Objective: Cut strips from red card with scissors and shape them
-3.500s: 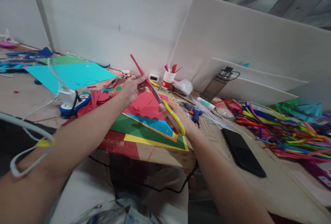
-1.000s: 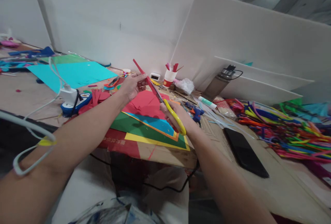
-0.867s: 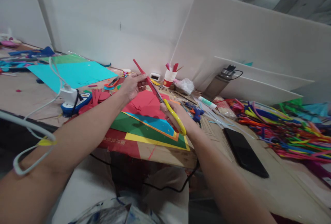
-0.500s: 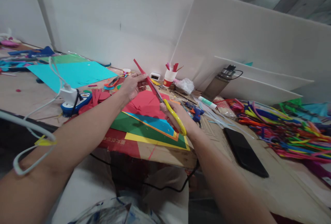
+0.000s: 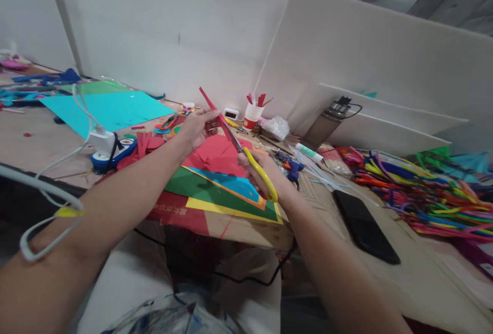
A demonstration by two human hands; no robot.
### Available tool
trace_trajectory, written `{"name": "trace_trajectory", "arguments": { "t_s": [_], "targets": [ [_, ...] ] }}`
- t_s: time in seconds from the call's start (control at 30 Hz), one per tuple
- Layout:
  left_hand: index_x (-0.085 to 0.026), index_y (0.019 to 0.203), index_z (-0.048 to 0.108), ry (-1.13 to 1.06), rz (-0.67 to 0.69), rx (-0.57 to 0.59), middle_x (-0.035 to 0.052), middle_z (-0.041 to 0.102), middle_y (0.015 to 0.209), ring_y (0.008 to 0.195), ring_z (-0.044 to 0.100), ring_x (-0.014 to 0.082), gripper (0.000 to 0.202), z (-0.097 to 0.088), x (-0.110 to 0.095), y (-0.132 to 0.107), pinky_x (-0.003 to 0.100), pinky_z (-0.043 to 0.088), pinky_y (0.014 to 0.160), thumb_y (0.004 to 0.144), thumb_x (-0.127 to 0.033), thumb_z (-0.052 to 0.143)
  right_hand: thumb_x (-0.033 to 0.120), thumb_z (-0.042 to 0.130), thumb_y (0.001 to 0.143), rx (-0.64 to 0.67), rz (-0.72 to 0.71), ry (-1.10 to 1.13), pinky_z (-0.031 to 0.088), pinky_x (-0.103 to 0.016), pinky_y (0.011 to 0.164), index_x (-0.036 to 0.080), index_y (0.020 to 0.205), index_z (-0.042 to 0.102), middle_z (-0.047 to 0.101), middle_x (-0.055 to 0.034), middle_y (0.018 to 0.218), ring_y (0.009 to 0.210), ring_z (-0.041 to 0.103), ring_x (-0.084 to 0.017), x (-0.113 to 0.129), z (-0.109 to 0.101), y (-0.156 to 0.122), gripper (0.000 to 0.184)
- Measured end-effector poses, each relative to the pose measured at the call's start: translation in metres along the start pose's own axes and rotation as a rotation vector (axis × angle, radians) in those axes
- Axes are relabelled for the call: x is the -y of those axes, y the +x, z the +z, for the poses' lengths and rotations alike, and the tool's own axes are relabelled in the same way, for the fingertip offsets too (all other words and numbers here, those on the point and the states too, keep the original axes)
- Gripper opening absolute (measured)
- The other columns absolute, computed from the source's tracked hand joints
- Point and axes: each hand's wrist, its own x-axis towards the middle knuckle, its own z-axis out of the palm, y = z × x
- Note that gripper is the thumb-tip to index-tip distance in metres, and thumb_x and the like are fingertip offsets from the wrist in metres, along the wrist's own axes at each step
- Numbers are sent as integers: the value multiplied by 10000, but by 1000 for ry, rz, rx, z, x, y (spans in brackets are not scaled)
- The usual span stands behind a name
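Observation:
My left hand (image 5: 198,127) pinches a narrow red paper strip (image 5: 207,98) that sticks up past the fingertips. Yellow-handled scissors (image 5: 260,172) are gripped in my right hand (image 5: 265,169), their blades pointing up and left along the strip. The blade tips meet the red paper close to my left fingers; how far the blades are apart I cannot make out. Below both hands lies a stack of coloured sheets: red paper (image 5: 210,155) on top, then blue paper (image 5: 227,185), green paper (image 5: 179,182) and yellow paper (image 5: 231,211) at the bottom.
Left are a turquoise sheet (image 5: 111,110), a blue-and-white power strip (image 5: 115,151) and red scraps (image 5: 142,144). Behind stand a paper cup (image 5: 252,118) and a bottle (image 5: 327,123). Right lie a black phone (image 5: 365,226) and pipe cleaners (image 5: 435,195). A white cable (image 5: 50,180) hangs near my left forearm.
Almost nothing differs. Both hands, the scissors and the red strip keep practically the same place.

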Motion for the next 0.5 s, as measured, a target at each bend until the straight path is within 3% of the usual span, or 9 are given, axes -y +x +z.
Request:
{"name": "trace_trajectory", "arguments": {
  "t_s": [0.3,0.5],
  "targets": [
    [-154,690,592,-5,10,-26,-6,643,625,543,591,89,126,-2,-2,3,224,433,528,754,-191,694,674,435,880,-2,-9,-25,322,-236,500,208,729,444,465,22,606,543,434,-113,2,-1,0,489],
    [-150,704,596,30,7,24,3,659,653,566,605,90,114,-2,0,1,224,439,548,746,-172,700,691,402,880,1,16,-28,329,-233,476,212,758,445,449,27,583,514,425,-113,3,0,-1,496]
  ]
}}
